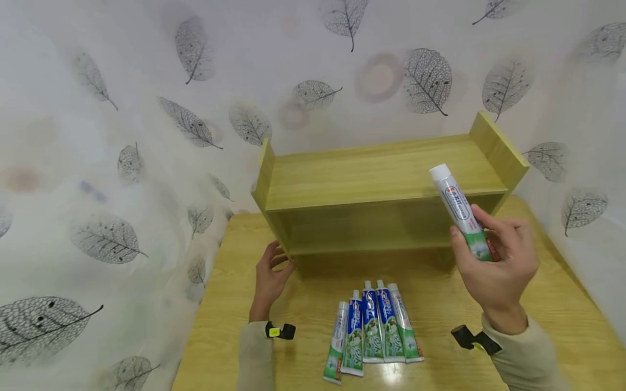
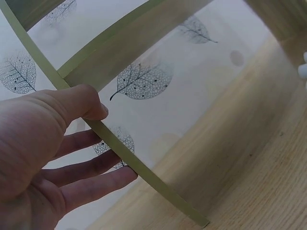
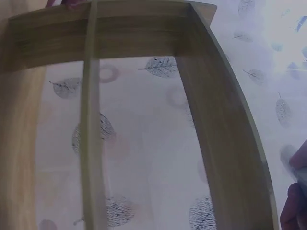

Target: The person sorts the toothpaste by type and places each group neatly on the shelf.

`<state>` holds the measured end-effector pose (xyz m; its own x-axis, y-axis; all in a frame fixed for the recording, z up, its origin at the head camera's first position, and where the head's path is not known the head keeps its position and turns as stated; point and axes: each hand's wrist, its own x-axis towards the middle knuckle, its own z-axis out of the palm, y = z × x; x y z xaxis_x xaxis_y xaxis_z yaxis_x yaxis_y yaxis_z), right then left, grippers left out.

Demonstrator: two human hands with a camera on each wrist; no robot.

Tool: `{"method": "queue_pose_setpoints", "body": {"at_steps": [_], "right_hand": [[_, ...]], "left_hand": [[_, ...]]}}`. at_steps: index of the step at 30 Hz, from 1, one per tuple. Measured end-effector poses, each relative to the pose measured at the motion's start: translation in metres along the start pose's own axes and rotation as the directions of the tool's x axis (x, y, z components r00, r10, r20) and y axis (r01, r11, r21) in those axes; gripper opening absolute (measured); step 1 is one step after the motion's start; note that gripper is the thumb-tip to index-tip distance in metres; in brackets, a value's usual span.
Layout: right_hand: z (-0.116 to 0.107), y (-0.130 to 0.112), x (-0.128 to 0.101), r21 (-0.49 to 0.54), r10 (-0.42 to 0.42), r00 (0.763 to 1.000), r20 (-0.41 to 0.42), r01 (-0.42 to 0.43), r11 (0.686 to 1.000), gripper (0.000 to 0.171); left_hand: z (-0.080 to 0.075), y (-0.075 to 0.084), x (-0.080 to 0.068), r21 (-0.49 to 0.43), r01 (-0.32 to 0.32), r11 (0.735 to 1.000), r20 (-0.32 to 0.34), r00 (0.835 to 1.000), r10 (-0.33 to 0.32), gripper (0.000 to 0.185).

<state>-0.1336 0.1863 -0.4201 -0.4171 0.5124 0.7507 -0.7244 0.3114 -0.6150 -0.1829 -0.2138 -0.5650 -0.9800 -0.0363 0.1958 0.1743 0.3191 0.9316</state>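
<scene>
My right hand (image 1: 506, 266) holds a white-and-green toothpaste tube (image 1: 458, 206), its white cap tilted up and left, in front of the right part of a wooden shelf (image 1: 362, 176). Only a bit of that hand (image 3: 291, 208) and a blurred pale end of the tube (image 3: 289, 155) show in the right wrist view. My left hand (image 1: 271, 277) grips the lower left side panel (image 2: 158, 184) of the shelf, with the thumb on one side and fingers on the other. Blue-and-green toothpaste tubes (image 1: 373, 328) lie between two white-and-green ones, left (image 1: 337, 345) and right (image 1: 407, 326).
The shelf stands on a wooden table (image 1: 215, 320) near a wall (image 1: 146, 190) with a leaf pattern. It has an upper board with raised ends and an open space below. The several tubes lie fanned side by side in front of it, caps toward the shelf.
</scene>
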Motion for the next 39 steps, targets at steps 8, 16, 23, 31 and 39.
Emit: {"method": "queue_pose_setpoints", "body": {"at_steps": [8,16,23,31,39], "right_hand": [[0.019,-0.004,0.030,-0.060,0.005,0.999,0.035,-0.003,0.998,0.041],[0.032,0.001,0.052,-0.223,0.023,1.000,-0.001,-0.022,0.974,0.032],[0.037,0.015,0.063,-0.388,-0.015,0.995,0.103,0.054,0.920,0.027],[0.050,0.020,0.076,-0.523,0.090,0.972,0.215,0.036,0.852,0.022],[0.055,0.025,0.087,-0.615,0.200,0.943,0.265,0.005,0.789,0.023]], "left_hand": [[0.000,-0.001,-0.001,-0.012,-0.007,1.000,-0.002,1.000,0.007,0.058],[0.001,0.000,0.000,-0.009,-0.036,0.999,-0.009,0.999,0.036,0.057],[0.002,-0.003,0.000,-0.011,-0.058,0.998,-0.019,0.998,0.058,0.056],[0.002,0.000,-0.002,0.008,-0.043,0.999,-0.030,0.999,0.043,0.056],[0.002,0.000,-0.002,-0.003,-0.037,0.999,-0.024,0.999,0.037,0.057]]}}
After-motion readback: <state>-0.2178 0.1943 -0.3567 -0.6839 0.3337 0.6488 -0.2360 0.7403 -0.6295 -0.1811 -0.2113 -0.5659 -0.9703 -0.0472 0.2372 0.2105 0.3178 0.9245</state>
